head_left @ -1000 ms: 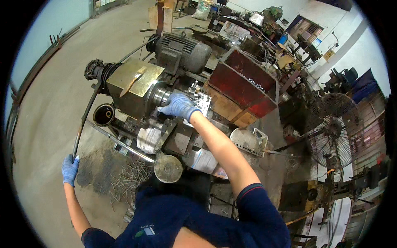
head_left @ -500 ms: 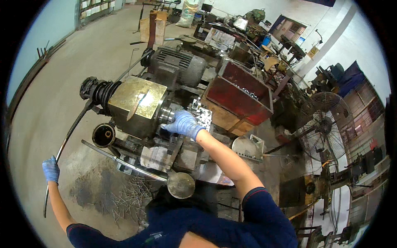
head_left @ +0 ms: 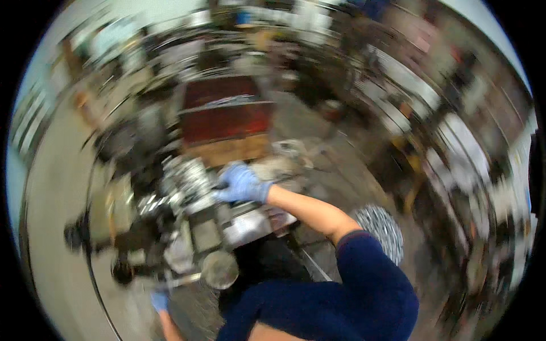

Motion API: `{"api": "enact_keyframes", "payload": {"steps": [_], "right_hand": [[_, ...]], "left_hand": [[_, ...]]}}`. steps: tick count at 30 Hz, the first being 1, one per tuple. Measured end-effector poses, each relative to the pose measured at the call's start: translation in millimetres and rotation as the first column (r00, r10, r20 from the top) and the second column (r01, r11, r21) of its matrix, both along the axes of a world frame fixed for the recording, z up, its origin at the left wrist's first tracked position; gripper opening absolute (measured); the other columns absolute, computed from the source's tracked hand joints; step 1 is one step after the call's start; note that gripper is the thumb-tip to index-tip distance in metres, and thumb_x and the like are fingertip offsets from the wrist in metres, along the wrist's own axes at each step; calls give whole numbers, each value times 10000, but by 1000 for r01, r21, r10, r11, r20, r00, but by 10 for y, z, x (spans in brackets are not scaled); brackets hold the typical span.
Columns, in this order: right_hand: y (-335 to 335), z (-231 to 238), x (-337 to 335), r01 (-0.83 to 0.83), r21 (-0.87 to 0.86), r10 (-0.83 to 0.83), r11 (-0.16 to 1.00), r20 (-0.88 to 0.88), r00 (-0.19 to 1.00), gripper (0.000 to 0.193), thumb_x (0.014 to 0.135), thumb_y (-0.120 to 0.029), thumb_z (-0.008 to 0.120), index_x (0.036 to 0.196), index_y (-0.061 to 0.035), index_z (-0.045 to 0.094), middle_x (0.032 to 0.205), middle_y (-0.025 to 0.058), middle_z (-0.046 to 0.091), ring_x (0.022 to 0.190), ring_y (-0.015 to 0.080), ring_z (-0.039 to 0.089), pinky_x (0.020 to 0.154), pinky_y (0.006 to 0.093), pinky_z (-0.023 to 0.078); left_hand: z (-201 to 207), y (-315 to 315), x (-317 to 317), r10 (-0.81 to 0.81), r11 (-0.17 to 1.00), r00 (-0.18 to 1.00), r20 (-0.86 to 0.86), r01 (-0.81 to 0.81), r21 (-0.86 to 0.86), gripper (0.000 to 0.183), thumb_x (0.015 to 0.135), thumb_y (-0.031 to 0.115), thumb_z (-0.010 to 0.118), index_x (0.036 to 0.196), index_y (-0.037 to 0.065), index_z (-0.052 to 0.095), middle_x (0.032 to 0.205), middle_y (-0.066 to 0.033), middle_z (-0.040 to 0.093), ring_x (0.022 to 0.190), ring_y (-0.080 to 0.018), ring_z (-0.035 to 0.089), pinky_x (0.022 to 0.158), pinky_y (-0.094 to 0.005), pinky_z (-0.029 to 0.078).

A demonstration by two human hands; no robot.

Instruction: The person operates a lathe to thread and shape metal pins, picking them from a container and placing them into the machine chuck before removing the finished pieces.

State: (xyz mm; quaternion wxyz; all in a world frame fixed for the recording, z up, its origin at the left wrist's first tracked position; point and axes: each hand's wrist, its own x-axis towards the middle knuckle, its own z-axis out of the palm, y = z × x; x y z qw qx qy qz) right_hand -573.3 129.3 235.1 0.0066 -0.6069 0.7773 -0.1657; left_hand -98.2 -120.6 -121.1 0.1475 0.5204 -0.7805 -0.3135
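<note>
While the red box [head_left: 226, 122] blurs behind, gloved right hand [head_left: 242, 183] touches the machine [head_left: 187, 193].

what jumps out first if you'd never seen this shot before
The right hand in a blue glove, at the centre of the blurred picture, rests on the shiny metal part of a grey machine. Just behind it stands a dark red box. Low at the left, the left hand, also gloved in blue, shows near the machine's round metal disc.
</note>
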Motion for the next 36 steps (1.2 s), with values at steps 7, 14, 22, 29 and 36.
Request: {"api": "enact_keyframes", "payload": {"steps": [7,14,22,29,36], "right_hand": [[1285,-389,-624,446,56,-450,893,78,890,479,670,-531,597,649,-56,657,637,158,604,607,323,593,583,397,475],[2136,-540,-1547,680,222,-691,698,-38,722,425,625,-431,633,839,-65,670,777,152,645,739,303,630,659,402,496],[1989,-1015,-2131,619,421,-600,663,-195,776,353,629,-255,632,960,-138,663,1070,83,614,1095,279,511,887,430,388],[1956,-1243,-2323,738,346,-701,579,-251,667,367,650,-260,627,994,-138,655,1052,86,618,1139,286,467,1007,546,214],[2167,-1372,-2135,756,279,-739,592,-188,647,320,666,-273,617,945,-129,677,1001,94,632,1064,287,514,998,560,212]], "left_hand": [[651,182,-1754,-176,984,983,-49,176,5,347,802,289,535,960,-14,591,958,-212,594,870,-351,550,728,-430,437],[1144,339,-2303,-204,978,971,-121,209,26,325,804,274,536,953,-10,593,934,-192,595,837,-327,546,702,-414,436],[1291,380,-2503,-171,982,980,-101,178,65,300,807,256,538,944,-4,596,905,-169,596,800,-299,541,672,-395,435],[1382,445,-2723,-133,986,986,-99,142,91,279,809,241,539,936,0,598,881,-149,597,768,-274,538,645,-379,434],[1460,449,-2814,-116,987,986,-120,128,95,257,812,226,541,928,5,600,856,-129,597,736,-250,534,619,-362,434]]}}
